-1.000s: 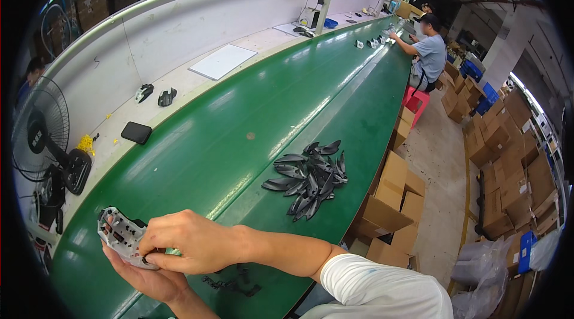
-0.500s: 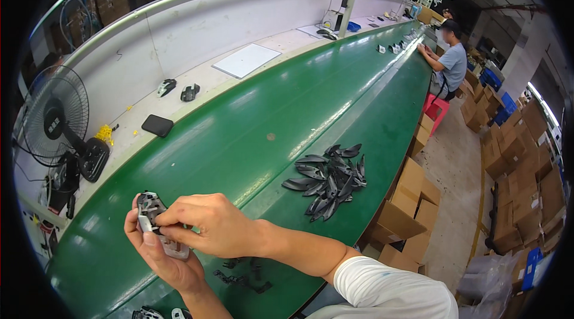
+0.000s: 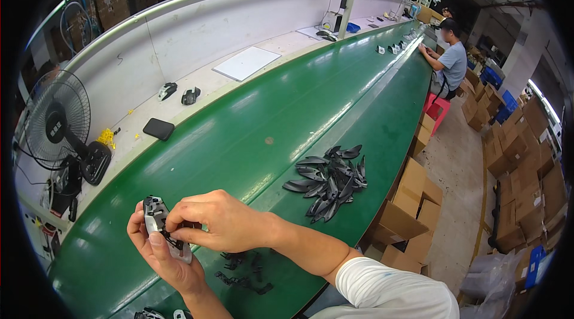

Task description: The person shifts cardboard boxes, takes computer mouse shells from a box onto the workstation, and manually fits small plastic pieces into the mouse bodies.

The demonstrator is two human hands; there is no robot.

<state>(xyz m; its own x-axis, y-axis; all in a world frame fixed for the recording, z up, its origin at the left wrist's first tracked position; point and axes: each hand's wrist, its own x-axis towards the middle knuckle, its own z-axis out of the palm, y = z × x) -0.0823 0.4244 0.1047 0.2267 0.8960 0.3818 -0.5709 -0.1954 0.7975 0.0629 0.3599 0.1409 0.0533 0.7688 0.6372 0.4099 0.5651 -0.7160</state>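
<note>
My left hand [image 3: 169, 265] is wrapped round a light grey and black mouse shell [image 3: 156, 216], holding it tilted above the green table. Inside the shell several black parts show. My right hand [image 3: 227, 222] reaches across from the right, its thumb and forefinger pinched on a small black plastic part at the shell's open side; the fingers partly cover it. Thin black plastic brackets [image 3: 245, 283] lie on the table below my right forearm. Partly cut off by the lower edge, more shell pieces [image 3: 148, 314] sit near my left forearm.
A pile of curved black plastic pieces [image 3: 330, 182] lies right of centre on the green table [image 3: 227, 145]. Along the left ledge stand a fan [image 3: 60, 124], a black flat case [image 3: 158, 129], two mice [image 3: 190, 96] and a white board [image 3: 246, 63]. Cardboard boxes [image 3: 409, 193] and a seated person [image 3: 451, 62] are at right.
Both hands and the mouse shell have shifted slightly to the right and down. My right fingers have moved a little along the shell, still pinched at its open side.
</note>
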